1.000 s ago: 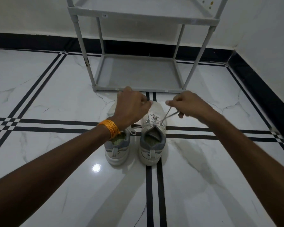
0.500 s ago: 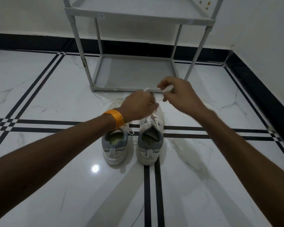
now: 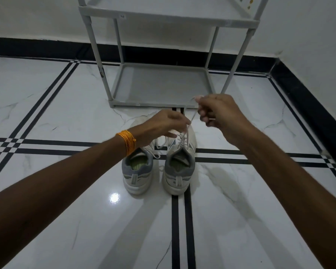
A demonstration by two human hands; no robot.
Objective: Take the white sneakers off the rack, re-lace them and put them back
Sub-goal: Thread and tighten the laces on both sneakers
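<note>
Two white sneakers with grey heels stand side by side on the floor, heels toward me: the left sneaker (image 3: 137, 171) and the right sneaker (image 3: 179, 169). My right hand (image 3: 219, 113) pinches the end of the right sneaker's white lace (image 3: 190, 121) and holds it taut, up and to the right. My left hand (image 3: 163, 126), with an orange band on its wrist, hovers over the right sneaker's lacing, fingertips pinched on the lace near the eyelets. The toes of both sneakers are partly hidden behind my left hand.
The grey shoe rack (image 3: 163, 84) stands just beyond the sneakers against the white wall, its bottom shelf bare. The floor is glossy white marble with black stripes. A black skirting and a wall (image 3: 318, 55) close the right side.
My right hand has drawn the lace end out to the right and slightly lower. My left hand stays over the right sneaker's lacing.
</note>
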